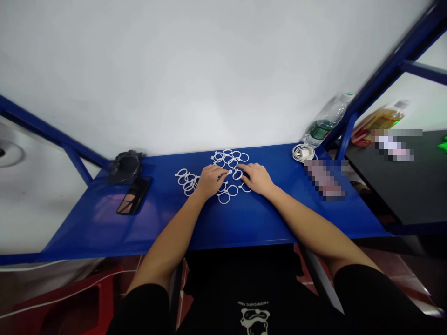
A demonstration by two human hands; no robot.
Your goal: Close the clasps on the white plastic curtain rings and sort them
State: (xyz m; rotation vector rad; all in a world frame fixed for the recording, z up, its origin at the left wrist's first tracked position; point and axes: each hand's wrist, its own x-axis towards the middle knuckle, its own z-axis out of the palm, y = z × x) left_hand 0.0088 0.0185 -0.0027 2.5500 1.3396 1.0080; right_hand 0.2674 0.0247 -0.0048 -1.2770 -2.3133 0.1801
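Note:
My left hand (209,180) is closed in a pinch, with a small white piece (230,171) at its fingertips. Facing it, my right hand (257,177) has thumb and index finger curled at a white curtain ring (237,175), which it appears to grip by the edge. More white rings with small knobs lie about both hands. One cluster of rings (189,178) is left of my left hand, another group (228,156) sits beyond the fingertips, and a few rings (224,198) rest nearer to me. One ring (246,187) is partly hidden under my right hand.
The blue table (240,223) stands against a white wall. A black phone (134,196) and a dark bundled object (126,166) lie at left. At right are a coiled white cable with charger (303,153), a water bottle (321,128), and a blurred-out item (324,180). Blue frame bars flank both sides.

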